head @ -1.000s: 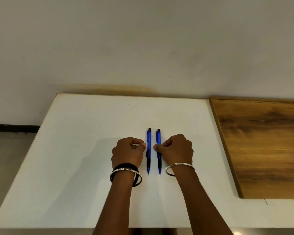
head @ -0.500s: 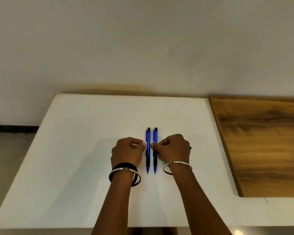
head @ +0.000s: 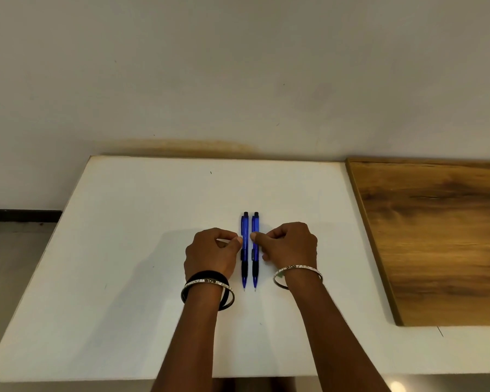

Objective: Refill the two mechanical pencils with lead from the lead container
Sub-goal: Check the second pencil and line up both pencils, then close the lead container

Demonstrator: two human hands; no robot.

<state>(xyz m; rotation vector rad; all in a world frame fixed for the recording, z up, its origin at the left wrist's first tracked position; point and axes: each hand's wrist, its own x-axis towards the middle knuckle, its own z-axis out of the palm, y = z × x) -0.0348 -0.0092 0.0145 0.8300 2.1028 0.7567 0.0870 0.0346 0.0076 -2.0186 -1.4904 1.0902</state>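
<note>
Two blue mechanical pencils with black grips lie side by side on the white table [head: 142, 250], tips pointing toward me. The left pencil [head: 244, 227] and the right pencil [head: 255, 227] are nearly touching. My left hand [head: 211, 254] is curled into a loose fist, its thumb tip against the left pencil's outer side. My right hand [head: 290, 244] is curled the same way, thumb tip against the right pencil. A small green sliver [head: 280, 276] shows under my right wrist; I cannot tell what it is. No lead container is plainly visible.
A brown wooden board [head: 436, 236] lies on the table's right part, its edge close to my right hand. A pale wall rises just behind the table. Floor shows past the table's left edge.
My right hand has slid the right pencil leftward, so the gap between the two pencils has narrowed. My left hand has hardly moved.
</note>
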